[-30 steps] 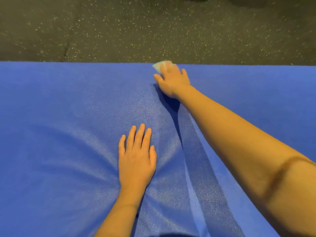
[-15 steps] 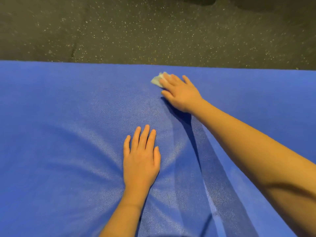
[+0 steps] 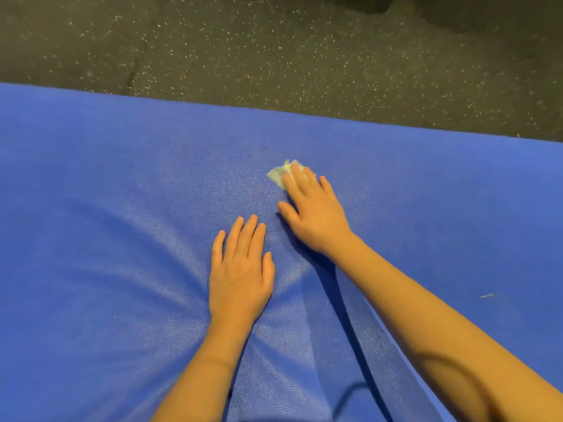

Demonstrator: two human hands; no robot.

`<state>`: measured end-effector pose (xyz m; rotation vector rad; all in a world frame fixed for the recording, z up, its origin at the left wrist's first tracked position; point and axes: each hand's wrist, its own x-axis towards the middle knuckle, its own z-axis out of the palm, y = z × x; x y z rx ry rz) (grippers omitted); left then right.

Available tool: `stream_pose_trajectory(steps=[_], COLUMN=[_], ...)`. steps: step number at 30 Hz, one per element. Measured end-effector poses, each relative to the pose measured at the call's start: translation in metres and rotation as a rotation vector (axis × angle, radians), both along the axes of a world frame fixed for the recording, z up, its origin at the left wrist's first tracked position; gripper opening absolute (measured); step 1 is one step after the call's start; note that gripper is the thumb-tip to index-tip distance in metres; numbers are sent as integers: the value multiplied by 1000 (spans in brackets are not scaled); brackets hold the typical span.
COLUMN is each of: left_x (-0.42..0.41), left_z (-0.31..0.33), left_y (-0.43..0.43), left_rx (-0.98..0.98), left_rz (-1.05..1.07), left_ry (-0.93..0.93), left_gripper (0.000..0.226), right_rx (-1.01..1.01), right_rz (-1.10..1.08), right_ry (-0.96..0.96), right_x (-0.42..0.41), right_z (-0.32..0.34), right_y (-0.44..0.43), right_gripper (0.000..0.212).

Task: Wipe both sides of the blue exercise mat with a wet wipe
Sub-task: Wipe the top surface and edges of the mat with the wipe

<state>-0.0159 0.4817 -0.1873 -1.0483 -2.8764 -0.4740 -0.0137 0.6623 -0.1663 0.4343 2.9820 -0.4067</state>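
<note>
The blue exercise mat (image 3: 91,223) fills most of the view, spread flat on the floor. My left hand (image 3: 240,269) lies flat on it with straight fingers, and creases in the mat radiate from under the palm. My right hand (image 3: 313,211) presses a small crumpled white wet wipe (image 3: 281,172) onto the mat with straight fingers. Only the wipe's far end shows beyond my fingertips. The right hand sits just beyond and to the right of the left hand. A shinier patch of mat surrounds both hands.
Dark speckled rubber floor (image 3: 274,56) runs beyond the mat's far edge. A small pale fleck (image 3: 487,295) lies on the mat at the right. A dark shape (image 3: 365,4) sits at the top edge.
My right hand has dragged the wipe back from the mat's far edge toward me, ending close to my left hand. The left hand has stayed pressed in place.
</note>
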Motion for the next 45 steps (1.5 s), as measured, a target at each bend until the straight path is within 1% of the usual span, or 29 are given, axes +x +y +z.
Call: stream_pose_trajectory(steps=[2,3,4,6,7,8,10,12,13,15,17,18,20,21,22,25,27,28,30,32,33,35,36,37,38,41,42,43,45], left_x=[1,1,1,0,0,0,1,2,2,3,3,3,2,3,4,16,23,24,24,24,24,25,25,25,25,25,25,25,24], left_z=[0,1,1,1,1,1,1,1,2,3,4,4,5,6,7,10,12,12,12,10,10,10,11,11,11,14,16,17,19], left_y=[1,1,1,2,2,3,3,3,3,2,2,0,-2,-4,-7,-28,-46,-54,-60,-58,-56,-55,-55,-55,-56,-56,-56,-56,-55], left_rx=[28,40,47,55,57,56,41,29,33,45,42,34,20,14,0,-62,-88,-113,-171,-213,-224,-240,-247,-252,-257,-269,-272,-271,-277], left_rz=[10,14,17,21,24,29,46,62,69,82,82,78,72,66,55,57,136,166,174,157,153,148,150,152,151,140,137,138,142], left_ry=[5,6,7,7,9,13,22,20,13,0,-5,-7,-22,-41,-64,-97,-129,-150,-161,-179,-190,-209,-214,-217,-221,-239,-246,-251,-260], left_gripper=[50,49,49,49,48,48,47,46,45,44,43,43,43,44,45,49,51,52,54,58,59,61,61,61,61,60,60,59,53], right_rx=[21,46,76,124,123,100,60,81,112,140,102,50,0,27,63,91,36,-12,-76,-53,-22,23,12,-23,-62,-96,-74,-40,19], right_rz=[165,172,118,-75,-132,-132,10,129,103,-76,-166,-127,53,116,118,-140,-214,-169,16,94,45,-151,-227,-242,-183,131,154,107,-93], right_ry=[-17,-25,-22,-49,-61,-56,-39,-31,-39,-80,-73,-58,-58,-52,-42,-86,-94,-89,-93,-94,-94,-111,-117,-119,-123,-158,-162,-164,-203], right_x=[18,22,23,23,22,23,36,51,55,56,54,55,67,74,79,81,80,81,93,103,104,102,101,101,104,129,132,132,130], right_z=[0,1,2,2,2,3,5,6,6,6,8,10,11,11,12,10,11,13,14,14,13,11,11,14,16,22,25,24,21], right_y=[-4,4,13,21,15,4,-19,-23,-17,-6,-19,-32,-53,-55,-49,-31,-46,-59,-81,-74,-64,-52,-56,-67,-79,-95,-87,-77,-65], right_gripper=[71,71,71,69,67,66,70,69,69,72,74,74,70,68,66,62,69,73,74,69,68,68,69,70,72,71,69,67,64])
